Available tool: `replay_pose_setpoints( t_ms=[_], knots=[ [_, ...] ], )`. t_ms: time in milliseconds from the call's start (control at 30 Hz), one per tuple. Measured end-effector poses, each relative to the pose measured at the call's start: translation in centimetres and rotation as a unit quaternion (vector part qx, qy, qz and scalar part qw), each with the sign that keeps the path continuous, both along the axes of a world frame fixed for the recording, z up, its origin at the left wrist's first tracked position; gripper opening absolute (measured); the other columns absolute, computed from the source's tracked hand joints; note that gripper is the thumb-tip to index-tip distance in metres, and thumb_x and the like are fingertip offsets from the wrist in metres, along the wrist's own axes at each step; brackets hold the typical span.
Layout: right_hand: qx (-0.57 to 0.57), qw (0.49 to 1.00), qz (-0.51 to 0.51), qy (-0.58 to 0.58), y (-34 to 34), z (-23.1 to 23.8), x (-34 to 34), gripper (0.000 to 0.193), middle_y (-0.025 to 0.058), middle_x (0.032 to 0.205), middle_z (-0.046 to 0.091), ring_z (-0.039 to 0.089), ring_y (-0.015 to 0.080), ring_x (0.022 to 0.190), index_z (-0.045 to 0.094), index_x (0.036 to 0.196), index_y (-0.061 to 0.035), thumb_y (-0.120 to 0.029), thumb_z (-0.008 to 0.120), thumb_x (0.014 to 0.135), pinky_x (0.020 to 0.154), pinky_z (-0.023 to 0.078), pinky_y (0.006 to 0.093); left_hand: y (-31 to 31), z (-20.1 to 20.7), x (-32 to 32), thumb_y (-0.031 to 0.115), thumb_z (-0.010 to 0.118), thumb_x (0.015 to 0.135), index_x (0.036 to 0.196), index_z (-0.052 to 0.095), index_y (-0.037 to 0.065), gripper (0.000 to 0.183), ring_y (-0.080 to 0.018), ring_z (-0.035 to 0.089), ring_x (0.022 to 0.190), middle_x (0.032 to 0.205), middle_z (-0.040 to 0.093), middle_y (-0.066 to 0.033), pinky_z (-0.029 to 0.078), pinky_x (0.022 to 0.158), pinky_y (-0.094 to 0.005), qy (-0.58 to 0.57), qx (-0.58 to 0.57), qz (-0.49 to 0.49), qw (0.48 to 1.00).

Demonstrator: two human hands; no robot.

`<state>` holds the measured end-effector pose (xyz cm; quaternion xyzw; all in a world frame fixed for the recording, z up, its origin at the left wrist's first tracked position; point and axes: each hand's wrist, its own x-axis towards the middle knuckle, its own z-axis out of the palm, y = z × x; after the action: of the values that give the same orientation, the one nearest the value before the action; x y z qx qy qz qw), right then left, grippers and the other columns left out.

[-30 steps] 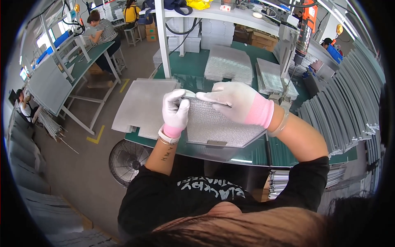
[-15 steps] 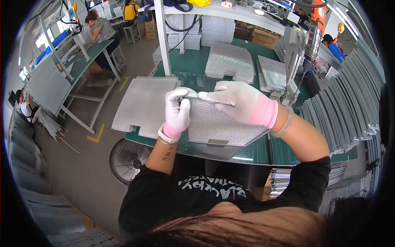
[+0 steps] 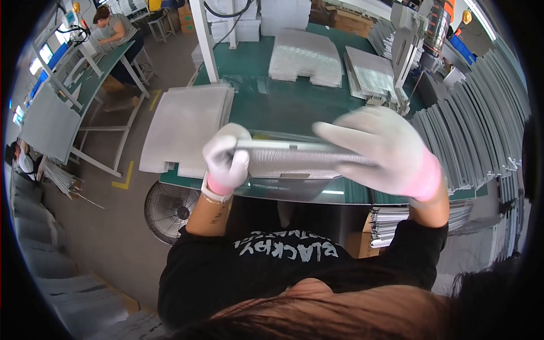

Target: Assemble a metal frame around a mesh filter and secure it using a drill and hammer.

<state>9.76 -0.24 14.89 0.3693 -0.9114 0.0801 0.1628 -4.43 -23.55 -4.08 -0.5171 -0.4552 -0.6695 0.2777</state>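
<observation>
A thin rectangular mesh panel (image 3: pixel 303 161), silvery and crinkled, is tilted up over the near edge of the green table. Along its upper side runs a light grey metal edge strip (image 3: pixel 272 145) with a small dark mark. My left hand (image 3: pixel 226 157), in a white glove with a pink cuff, is closed on the left end of the panel and strip. My right hand (image 3: pixel 382 150), gloved alike and blurred, is at the right end with its fingers stretched and apart. The strip's end passes between them, and that hand hides the panel's right corner.
A pile of mesh sheets (image 3: pixel 184 124) lies at the table's left. Two more piles, one of notched sheets (image 3: pixel 306 56) and one of narrower sheets (image 3: pixel 371 71), are farther back. A powered screwdriver (image 3: pixel 437 28) hangs at right beside many upright frames (image 3: pixel 464 122). A floor fan (image 3: pixel 170 209) stands left.
My right hand has slid rightward from the panel's upper left part to its right end. The panel has tipped so its upper edge strip shows. The whole view has shifted slightly.
</observation>
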Motion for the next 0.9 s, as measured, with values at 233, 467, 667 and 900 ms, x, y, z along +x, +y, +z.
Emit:
replay_pose_setpoints(
  t_ms=[233, 467, 667, 900],
  knots=[
    [-0.388, 0.891, -0.193, -0.134, 10.7, -9.9, 9.4, 0.04, 0.0105, 0.097, 0.068, 0.064, 0.0167, 0.086, 0.06, 0.128, 0.0006, -0.022, 0.061, 0.095, 0.079, 0.053, 0.0313, -5.4, -2.3, 4.3, 0.032, 0.059, 0.055, 0.069, 0.06, 0.003, 0.032, -0.0305, 0.054, 0.058, 0.069, 0.058, -0.0106, 0.041, 0.056, -0.0401, -0.013, -0.249, -0.179, 0.952],
    [-0.442, 0.74, -0.373, -0.344, 10.9, -22.6, 11.1, 0.041, 0.0127, 0.12, 0.063, 0.059, 0.0201, 0.113, 0.057, 0.132, 0.0006, -0.015, 0.057, 0.094, 0.098, 0.046, 0.0325, -5.0, -5.4, 7.1, 0.04, 0.059, 0.049, 0.069, 0.061, 0.001, 0.044, -0.0229, 0.054, 0.048, 0.065, 0.056, -0.0103, 0.042, 0.043, -0.031, 0.092, -0.264, -0.168, 0.945],
    [-0.412, 0.755, -0.386, -0.334, 11.2, -24.4, 9.1, 0.035, 0.0136, 0.117, 0.064, 0.061, 0.0211, 0.108, 0.063, 0.124, -0.0001, -0.016, 0.059, 0.092, 0.096, 0.046, 0.0308, -4.9, -5.2, 6.4, 0.039, 0.059, 0.052, 0.069, 0.061, 0.001, 0.042, -0.0224, 0.053, 0.046, 0.066, 0.057, -0.0118, 0.04, 0.041, -0.0311, 0.097, -0.272, -0.168, 0.943],
    [-0.243, 0.772, -0.587, -0.018, 21.9, -28.8, 10.4, 0.037, 0.0209, 0.114, 0.065, 0.06, 0.0366, 0.111, 0.063, 0.119, -0.0003, -0.002, 0.054, 0.083, 0.1, 0.046, 0.0407, -5.6, -6.7, 7.8, 0.06, 0.047, 0.068, 0.07, 0.061, 0.0, 0.062, -0.0287, 0.051, 0.053, 0.071, 0.06, -0.0158, 0.036, 0.051, -0.0392, 0.011, -0.221, -0.127, 0.967]
  ],
)
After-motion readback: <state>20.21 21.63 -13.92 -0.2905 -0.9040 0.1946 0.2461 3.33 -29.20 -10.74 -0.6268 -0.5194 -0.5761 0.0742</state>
